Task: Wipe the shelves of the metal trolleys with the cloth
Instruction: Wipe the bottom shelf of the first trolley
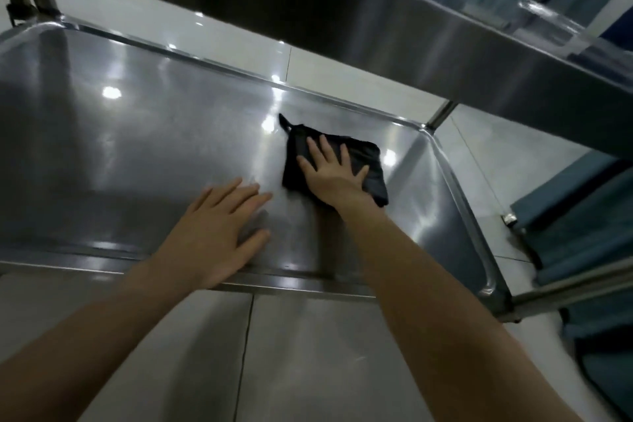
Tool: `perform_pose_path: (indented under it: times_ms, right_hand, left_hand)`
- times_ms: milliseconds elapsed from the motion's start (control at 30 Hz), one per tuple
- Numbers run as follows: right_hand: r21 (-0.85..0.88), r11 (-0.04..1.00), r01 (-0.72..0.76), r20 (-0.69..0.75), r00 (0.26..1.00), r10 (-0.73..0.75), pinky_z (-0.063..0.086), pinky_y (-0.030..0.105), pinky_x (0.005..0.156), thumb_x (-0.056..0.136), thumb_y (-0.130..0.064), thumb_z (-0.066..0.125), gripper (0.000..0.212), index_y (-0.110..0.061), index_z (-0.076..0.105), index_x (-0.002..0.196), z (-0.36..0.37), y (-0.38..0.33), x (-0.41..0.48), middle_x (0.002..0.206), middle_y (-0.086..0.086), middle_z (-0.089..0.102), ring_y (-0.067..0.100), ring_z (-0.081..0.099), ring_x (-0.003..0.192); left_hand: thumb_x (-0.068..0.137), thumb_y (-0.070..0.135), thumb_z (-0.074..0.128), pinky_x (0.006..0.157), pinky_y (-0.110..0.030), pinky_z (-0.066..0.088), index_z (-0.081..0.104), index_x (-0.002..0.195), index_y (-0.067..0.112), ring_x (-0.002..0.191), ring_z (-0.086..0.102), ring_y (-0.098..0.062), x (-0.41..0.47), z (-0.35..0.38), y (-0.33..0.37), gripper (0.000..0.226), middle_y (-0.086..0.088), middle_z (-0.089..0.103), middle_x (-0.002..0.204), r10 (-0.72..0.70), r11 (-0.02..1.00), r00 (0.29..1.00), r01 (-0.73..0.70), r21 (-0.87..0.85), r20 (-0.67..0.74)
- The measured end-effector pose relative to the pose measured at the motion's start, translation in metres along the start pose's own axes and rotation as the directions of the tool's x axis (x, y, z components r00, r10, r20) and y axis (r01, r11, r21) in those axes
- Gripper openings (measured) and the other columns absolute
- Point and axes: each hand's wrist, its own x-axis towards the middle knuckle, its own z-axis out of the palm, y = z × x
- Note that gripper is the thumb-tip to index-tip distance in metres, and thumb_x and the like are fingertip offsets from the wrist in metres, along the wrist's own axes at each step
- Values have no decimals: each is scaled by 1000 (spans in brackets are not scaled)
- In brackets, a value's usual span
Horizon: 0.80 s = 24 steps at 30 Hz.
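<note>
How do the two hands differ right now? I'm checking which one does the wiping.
The right hand lies flat on the black cloth, fingers spread, far in on the lower shelf. The left hand rests on bare metal near the shelf's front edge, with no cloth under it and fingers closer together. Both are open, palm down, on the same shelf.

You stand over a floor of large pale glossy tiles (308,353) with dark grout lines. To your right hangs blue-green fabric (582,226). Bright ceiling-light glints dot the tiles.
</note>
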Motion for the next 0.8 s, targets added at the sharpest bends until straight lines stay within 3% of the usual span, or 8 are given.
perform_pose_path:
  times_ms: [133, 233, 333, 467, 567, 733, 800]
  right_hand:
    - [-121, 940, 318, -47, 944, -325, -11, 62, 113, 95, -68, 13, 56, -58, -6, 146, 27, 40, -119, 157, -31, -13, 9, -17, 148]
    - [-65, 934, 352, -16, 935, -354, -16, 53, 112, 90, -75, 2, 54, -64, -8, 143, 35, 82, -184, 152, -39, -16, -1, -23, 143]
    - [-95, 976, 195, -15, 980, -197, -11, 58, 114, 95, -66, 12, 53, -63, -7, 144, 15, 108, -148, 153, -37, -17, 2, -20, 145]
    - [21, 986, -163, -46, 985, 164, -11, 65, 112, 98, -64, 19, 57, -51, 2, 151, -21, 117, -47, 160, -23, -9, 15, -13, 149]
    - [75, 968, -240, -54, 968, 244, -13, 69, 109, 97, -65, 18, 60, -46, 4, 153, -21, 100, -17, 162, -19, -8, 21, -14, 149]
    - [-57, 989, 135, -47, 989, -138, -8, 65, 113, 95, -67, 16, 57, -55, 0, 149, 9, 99, -117, 159, -29, -8, 13, -13, 149]
    - [-55, 979, 198, -58, 978, -201, -11, 59, 112, 89, -74, 7, 58, -62, -4, 144, 22, 117, -177, 156, -35, -11, 7, -15, 148]
  left_hand:
    - [92, 66, 16, 119, -49, 14, 34, 149, 29, 147, 21, -24, -1, -5, 5, 70, -2, 33, 155, 73, 994, 997, -74, 74, 19]
    - [89, 71, 8, 120, -48, 12, 27, 150, 35, 147, 18, -20, 4, -5, 13, 73, 2, 34, 155, 114, 987, 989, -124, 99, 97]
    - [82, 72, 7, 120, -42, 10, 21, 150, 40, 148, 11, -14, 14, 4, 38, 76, 8, 28, 156, 65, 998, 991, -66, 6, 113]
    - [94, 63, 25, 120, -40, 5, 26, 149, 36, 147, 14, -14, 13, 23, 65, 61, 9, 26, 156, 41, 999, 994, -44, 22, 101]
    - [91, 65, 25, 120, -41, 6, 32, 147, 34, 145, 20, -14, 12, 26, 63, 64, 9, 30, 155, 13, 1000, 998, -14, 15, 65]
    - [84, 70, 14, 119, -41, 9, 31, 148, 33, 144, 22, -15, 10, 25, 60, 77, 7, 32, 154, 54, 998, 995, -55, 10, 79]
    - [84, 71, 15, 119, -44, 12, 33, 148, 31, 143, 25, -18, 10, 25, 61, 77, 4, 34, 153, 63, 997, 994, -66, 28, 87]
